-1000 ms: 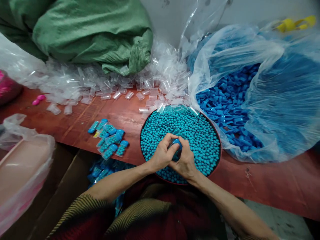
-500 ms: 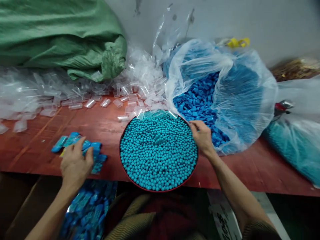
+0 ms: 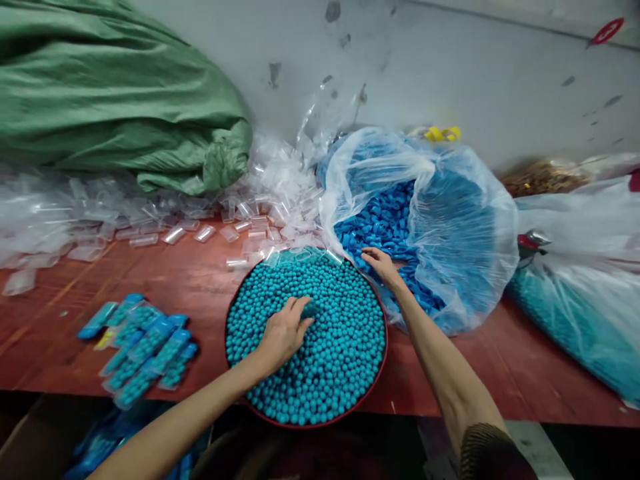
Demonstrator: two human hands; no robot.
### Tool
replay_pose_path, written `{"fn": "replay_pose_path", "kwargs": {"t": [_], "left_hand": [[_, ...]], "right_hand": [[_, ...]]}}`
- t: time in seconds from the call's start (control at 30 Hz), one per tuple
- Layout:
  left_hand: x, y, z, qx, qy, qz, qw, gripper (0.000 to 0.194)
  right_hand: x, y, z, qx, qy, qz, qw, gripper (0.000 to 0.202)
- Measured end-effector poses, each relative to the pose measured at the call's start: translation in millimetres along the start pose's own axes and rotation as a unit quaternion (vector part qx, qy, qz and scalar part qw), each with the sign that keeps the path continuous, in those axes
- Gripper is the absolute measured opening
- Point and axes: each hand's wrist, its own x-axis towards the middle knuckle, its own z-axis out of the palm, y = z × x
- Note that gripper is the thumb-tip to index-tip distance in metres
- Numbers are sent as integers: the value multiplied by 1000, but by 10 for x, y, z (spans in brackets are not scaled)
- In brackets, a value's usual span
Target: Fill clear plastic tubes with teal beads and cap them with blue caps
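Note:
My left hand point(image 3: 287, 333) is over the round red-rimmed tray point(image 3: 384, 357), thumb and fingers apart, its fingertips beside a small clear piece point(image 3: 311, 309) lying among the turquoise beads point(image 3: 320, 367). Just past the tray's right rim is my right hand point(image 3: 383, 265), against the blue caps point(image 3: 380, 223) at the mouth of a clear plastic bag point(image 3: 467, 220). Its fingers are drawn together, and whatever is between them is too small to tell. Several bead-filled clear tubes with blue caps point(image 3: 145, 343) lie in a group on the red table point(image 3: 210, 373) at left.
Many loose clear tubes point(image 3: 174, 235) are spread along the back of the table, below a large green sack point(image 3: 165, 113). At far right lies a bag of turquoise beads point(image 3: 575, 333). More blue packed pieces point(image 3: 103, 443) show below the table's front edge.
My left hand has moved right from the filled tubes to above the beads. My right hand has shifted from the tray's rim to the blue caps. The view has tilted up.

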Motion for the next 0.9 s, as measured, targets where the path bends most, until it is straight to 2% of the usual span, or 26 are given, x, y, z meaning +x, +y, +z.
{"fn": "replay_pose_path", "kwargs": {"t": [0.17,0.23,0.37,0.43,0.57,0.63,0.77,0.9], "left_hand": [[133,98,22,61,-44,-49,996,34],[138,106,49,62,-40,-61,995,33],[99,69,113,27,-25,-61,997,30],[76,41,123,7,-23,-51,998,27],[57,4,100,-39,-4,-21,999,24],[50,-8,77,-60,5,-8,998,22],[17,-47,29,-105,17,6,994,19],[-3,-98,26,-113,15,18,993,21]], "right_hand": [[-248,-231,-33,26,-27,-44,998,30],[-369,-360,-3,-3,-48,-102,994,22],[-585,-641,48,-43,-132,-201,970,19],[-666,-738,43,-68,-122,-221,965,22],[-792,-798,6,-151,-6,-202,968,29],[-860,-808,-1,-211,25,-176,961,28],[-984,-873,3,-306,18,-127,943,26],[-1018,-918,11,-340,-13,-148,929,29]]}}
